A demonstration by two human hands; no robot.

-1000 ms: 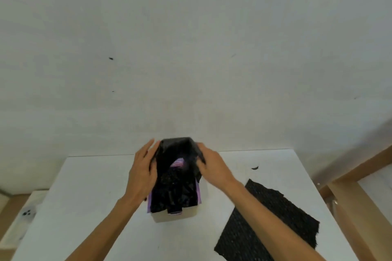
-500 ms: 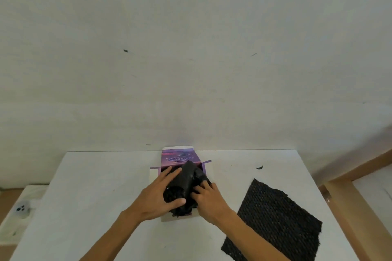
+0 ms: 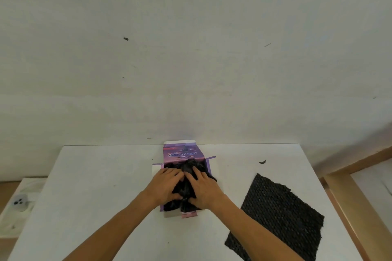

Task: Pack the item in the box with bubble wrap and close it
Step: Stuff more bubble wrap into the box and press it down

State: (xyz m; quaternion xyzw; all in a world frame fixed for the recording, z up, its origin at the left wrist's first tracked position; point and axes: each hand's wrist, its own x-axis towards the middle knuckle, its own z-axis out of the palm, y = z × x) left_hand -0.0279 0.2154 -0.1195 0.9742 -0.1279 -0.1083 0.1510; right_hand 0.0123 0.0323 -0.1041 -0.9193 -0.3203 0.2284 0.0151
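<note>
Pressing black wrap (image 3: 184,184) into box (image 3: 182,153) w/ left hand (image 3: 164,186) & right hand (image 3: 203,189).

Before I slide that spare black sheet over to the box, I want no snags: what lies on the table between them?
In the head view, nothing: only bare white table separates the purple box from the spare black sheet.

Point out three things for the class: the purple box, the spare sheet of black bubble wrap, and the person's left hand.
purple box (image 3: 182,153): head view, on its raised printed lid flap.
spare sheet of black bubble wrap (image 3: 277,216): head view, middle of the sheet.
left hand (image 3: 165,185): head view, back of the hand.
</note>
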